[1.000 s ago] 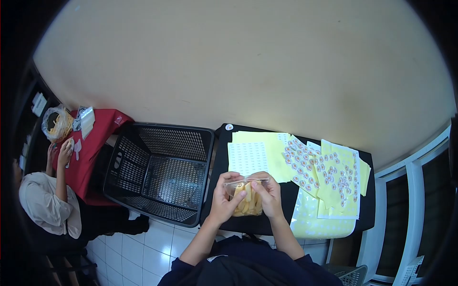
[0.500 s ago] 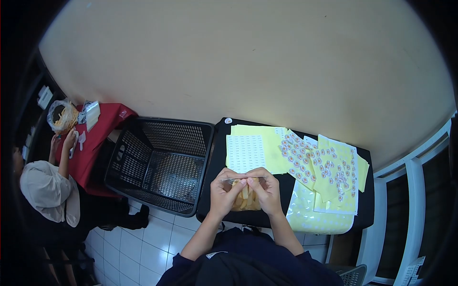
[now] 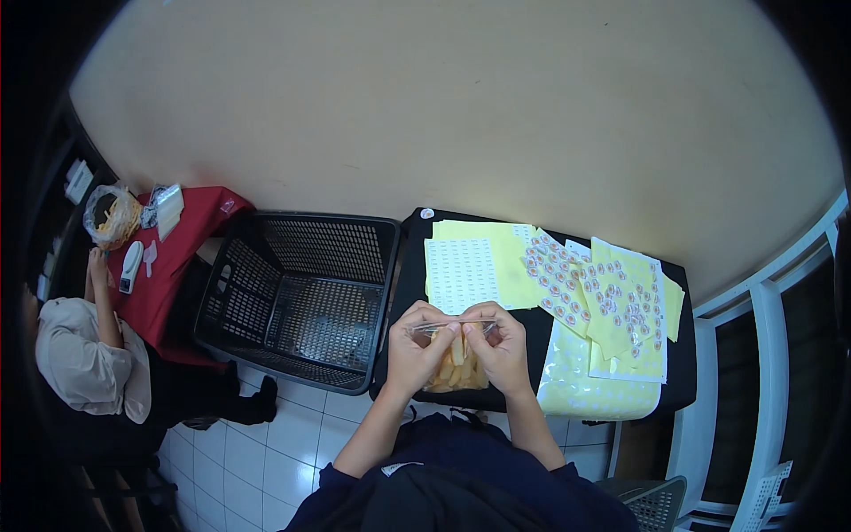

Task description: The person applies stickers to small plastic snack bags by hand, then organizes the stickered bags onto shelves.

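Note:
Between my two hands hangs a clear plastic bag filled with pale yellow stick-shaped snacks. My left hand pinches its top edge on the left, while my right hand pinches the same edge on the right. Both thumbs nearly meet at the middle of the bag's top. Just beyond my fingers, a sheet of small printed labels lies on the black-covered table. To the right are yellow sheets with round stickers.
A large black plastic basket stands left of the table. Farther left, a co-worker is beside a red-covered table with a bag of snacks and a white scale. Another basket is at lower right.
My hands stay on the bag's top edge, which now shows wider between them. The co-worker's hand has moved away from the white scale. My view has shifted slightly.

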`<state>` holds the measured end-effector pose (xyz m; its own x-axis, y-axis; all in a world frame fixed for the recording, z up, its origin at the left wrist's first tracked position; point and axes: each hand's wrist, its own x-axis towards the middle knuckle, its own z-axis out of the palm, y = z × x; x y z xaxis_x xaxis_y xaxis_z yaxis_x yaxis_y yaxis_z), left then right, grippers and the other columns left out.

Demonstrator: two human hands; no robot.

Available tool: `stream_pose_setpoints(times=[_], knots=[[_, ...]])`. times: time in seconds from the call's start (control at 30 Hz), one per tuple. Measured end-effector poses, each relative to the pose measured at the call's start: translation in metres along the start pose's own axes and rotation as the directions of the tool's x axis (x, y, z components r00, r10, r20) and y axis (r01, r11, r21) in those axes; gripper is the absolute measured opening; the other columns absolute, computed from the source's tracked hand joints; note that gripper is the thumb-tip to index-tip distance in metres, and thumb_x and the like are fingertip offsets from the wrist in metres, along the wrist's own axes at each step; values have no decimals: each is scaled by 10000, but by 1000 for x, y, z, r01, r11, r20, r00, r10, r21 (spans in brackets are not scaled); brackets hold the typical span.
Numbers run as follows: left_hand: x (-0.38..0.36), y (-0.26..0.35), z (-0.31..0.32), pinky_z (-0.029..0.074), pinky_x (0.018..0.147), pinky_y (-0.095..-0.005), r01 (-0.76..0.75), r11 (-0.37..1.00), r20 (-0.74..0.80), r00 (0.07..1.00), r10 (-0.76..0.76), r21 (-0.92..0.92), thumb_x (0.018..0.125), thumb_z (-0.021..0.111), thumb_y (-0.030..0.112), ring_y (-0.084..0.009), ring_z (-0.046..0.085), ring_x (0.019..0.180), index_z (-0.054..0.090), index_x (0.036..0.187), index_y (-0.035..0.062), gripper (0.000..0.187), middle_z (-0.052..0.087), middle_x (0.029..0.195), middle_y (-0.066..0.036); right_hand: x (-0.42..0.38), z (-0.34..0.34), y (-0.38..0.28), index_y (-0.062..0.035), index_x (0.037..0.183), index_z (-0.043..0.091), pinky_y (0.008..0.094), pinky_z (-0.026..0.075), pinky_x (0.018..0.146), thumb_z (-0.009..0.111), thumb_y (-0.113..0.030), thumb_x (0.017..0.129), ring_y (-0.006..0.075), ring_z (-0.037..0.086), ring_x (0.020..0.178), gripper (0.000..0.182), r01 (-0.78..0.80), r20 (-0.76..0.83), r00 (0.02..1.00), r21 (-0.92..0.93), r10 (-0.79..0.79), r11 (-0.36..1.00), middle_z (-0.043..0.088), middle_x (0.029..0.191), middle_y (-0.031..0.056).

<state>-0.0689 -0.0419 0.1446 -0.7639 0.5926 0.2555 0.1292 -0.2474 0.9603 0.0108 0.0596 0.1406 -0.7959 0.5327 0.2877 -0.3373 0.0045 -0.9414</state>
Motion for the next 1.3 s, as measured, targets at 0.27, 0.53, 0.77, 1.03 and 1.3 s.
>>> stream_pose_setpoints(times=[0.27, 0.53, 0.77, 1.03, 1.3], knots=[[-7, 2, -1, 399, 631, -213, -35, 999, -46, 998, 35, 8, 734, 595, 17, -96, 504, 693, 585, 721, -17, 38, 533, 770, -60, -2, 4, -9, 15, 843, 552, 194, 418, 661, 573, -22, 779, 65, 519, 743, 76, -4, 28, 1000, -31, 5, 1000, 564, 836, 57], [-12, 15, -5, 426, 633, -220, -157, 987, -67, 985, 159, 40, 690, 627, -6, -120, 541, 691, 596, 723, -12, 46, 566, 746, -81, -5, 16, -15, 17, 826, 549, 215, 418, 672, 569, -15, 770, 107, 531, 751, 67, 135, 35, 990, -41, -133, 990, 565, 828, 89], [-13, 18, -7, 427, 628, -221, -186, 981, -71, 979, 191, 62, 690, 629, -4, -120, 544, 685, 594, 719, -12, 45, 569, 743, -81, -7, 19, -15, 16, 789, 547, 232, 418, 680, 566, -21, 764, 121, 531, 741, 48, 150, 11, 989, -50, -150, 987, 567, 813, 93], [-14, 15, -8, 423, 623, -218, -192, 981, -78, 978, 194, 38, 694, 629, -4, -116, 541, 684, 591, 715, -10, 44, 566, 739, -78, -8, 23, -14, 13, 783, 543, 232, 417, 677, 570, -31, 767, 117, 528, 736, 55, 144, -5, 989, -53, -145, 988, 567, 803, 90], [-14, 5, -11, 412, 623, -215, -169, 984, -100, 982, 163, -57, 716, 614, 7, -114, 529, 677, 572, 717, -12, 46, 552, 742, -77, -6, 25, -11, 14, 836, 512, 230, 413, 701, 535, -45, 801, 108, 511, 766, 73, 146, 33, 989, -62, -145, 987, 541, 849, 86]])
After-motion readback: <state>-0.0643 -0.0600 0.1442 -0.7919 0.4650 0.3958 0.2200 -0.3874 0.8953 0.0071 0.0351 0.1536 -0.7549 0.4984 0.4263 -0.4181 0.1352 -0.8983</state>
